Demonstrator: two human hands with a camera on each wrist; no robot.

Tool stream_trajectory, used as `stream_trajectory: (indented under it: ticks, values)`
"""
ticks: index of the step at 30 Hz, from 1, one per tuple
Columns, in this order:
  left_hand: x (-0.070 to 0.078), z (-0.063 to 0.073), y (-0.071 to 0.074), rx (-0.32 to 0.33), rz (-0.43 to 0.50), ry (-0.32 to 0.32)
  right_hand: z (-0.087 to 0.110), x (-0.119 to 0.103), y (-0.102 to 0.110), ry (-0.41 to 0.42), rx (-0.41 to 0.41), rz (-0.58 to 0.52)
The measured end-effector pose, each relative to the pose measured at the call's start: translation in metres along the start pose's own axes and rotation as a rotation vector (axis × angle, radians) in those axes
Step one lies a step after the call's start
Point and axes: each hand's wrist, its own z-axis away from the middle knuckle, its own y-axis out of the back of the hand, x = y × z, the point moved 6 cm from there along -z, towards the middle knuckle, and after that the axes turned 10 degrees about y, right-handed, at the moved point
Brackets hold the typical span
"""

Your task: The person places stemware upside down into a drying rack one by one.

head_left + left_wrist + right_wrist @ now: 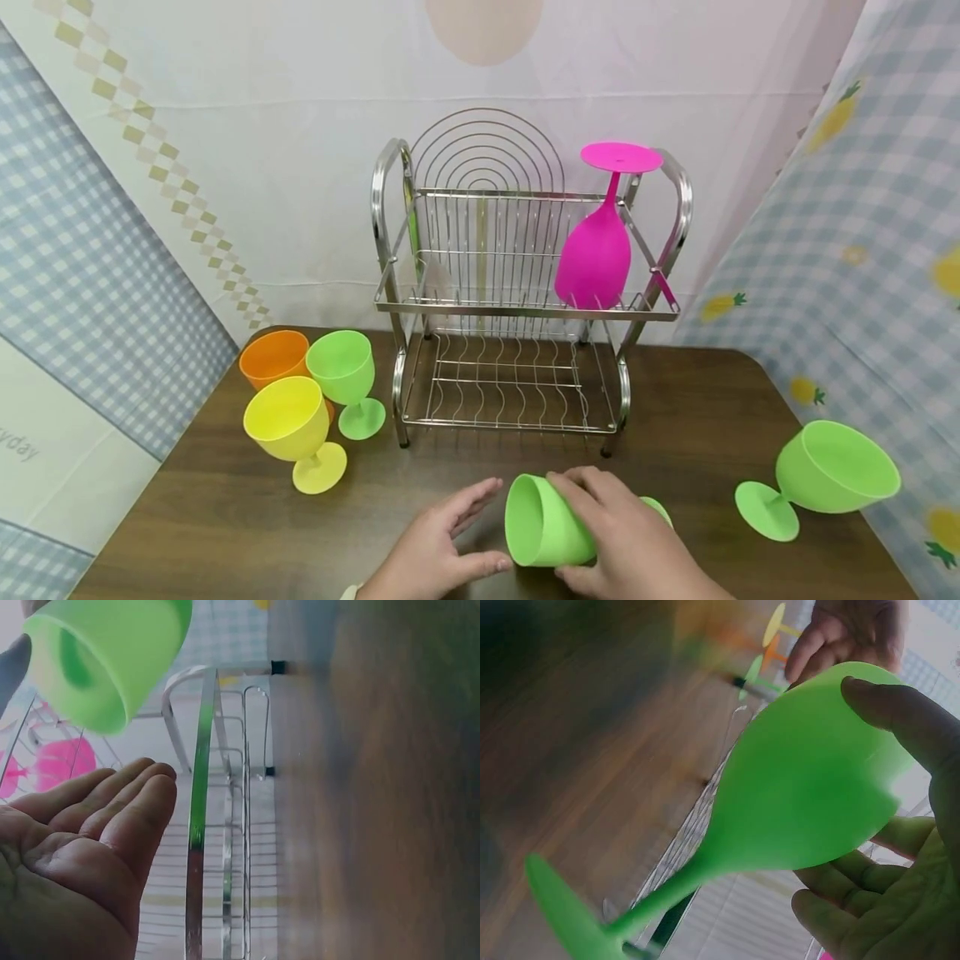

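My right hand (626,529) grips a light green plastic goblet (551,525) around its bowl, thumb on one side and fingers on the other. In the head view the goblet lies tilted on its side, mouth toward the left. Its stem and round foot (562,915) show in the right wrist view. My left hand (442,542) is beside the goblet's mouth, fingers extended and thumb apart, holding nothing. The left wrist view shows its palm (67,877) below the green rim.
A two-tier metal dish rack (517,312) stands at the back, with an upside-down magenta goblet (596,258) on its upper tier. Orange (273,357), yellow (288,421) and green (343,367) goblets stand at the left. Another green goblet (836,467) is near the table's right edge.
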Motion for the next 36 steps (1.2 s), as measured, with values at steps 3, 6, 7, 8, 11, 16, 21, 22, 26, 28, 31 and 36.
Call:
stream_trajectory:
  ticks: [3, 6, 7, 8, 11, 16, 21, 22, 26, 28, 31, 36]
  values:
    - [-0.002, 0.000, -0.005, -0.030, 0.010, 0.013, -0.005, -0.008, -0.005, 0.058, -0.019, 0.005]
    - [-0.002, 0.001, -0.009, -0.062, 0.043, 0.051, -0.009, -0.015, -0.011, 0.120, -0.034, 0.027]
    - [-0.002, 0.002, -0.010, -0.063, 0.038, 0.058, -0.010, -0.017, -0.013, 0.138, -0.036, 0.036]
    - [-0.002, 0.002, -0.011, -0.069, 0.040, 0.065, -0.010, -0.019, -0.014, 0.149, -0.036, 0.043]
    - [-0.001, 0.002, -0.013, -0.067, 0.013, 0.071, -0.009, -0.023, -0.017, 0.170, -0.025, 0.056]
    - [-0.002, 0.002, -0.016, -0.062, 0.052, 0.082, -0.008, -0.024, -0.020, 0.161, -0.026, 0.051]
    - [-0.004, 0.000, -0.014, -0.024, 0.105, 0.075, -0.005, -0.020, -0.019, 0.075, -0.054, -0.027]
    - [-0.005, -0.001, -0.014, -0.012, 0.105, 0.073, -0.004, -0.019, -0.018, 0.057, -0.043, -0.046]
    - [-0.007, -0.001, -0.009, 0.052, 0.136, 0.091, 0.000, -0.015, -0.006, 0.007, 0.102, -0.077]
    - [-0.007, 0.000, -0.005, 0.086, 0.179, 0.098, 0.004, -0.014, 0.002, -0.003, 0.223, -0.074]
    - [-0.008, 0.000, 0.000, 0.127, 0.265, 0.106, 0.011, -0.011, 0.011, -0.058, 0.374, -0.116]
    - [-0.009, 0.000, 0.007, 0.123, 0.476, 0.106, 0.027, -0.001, 0.010, -0.184, 0.513, -0.524]
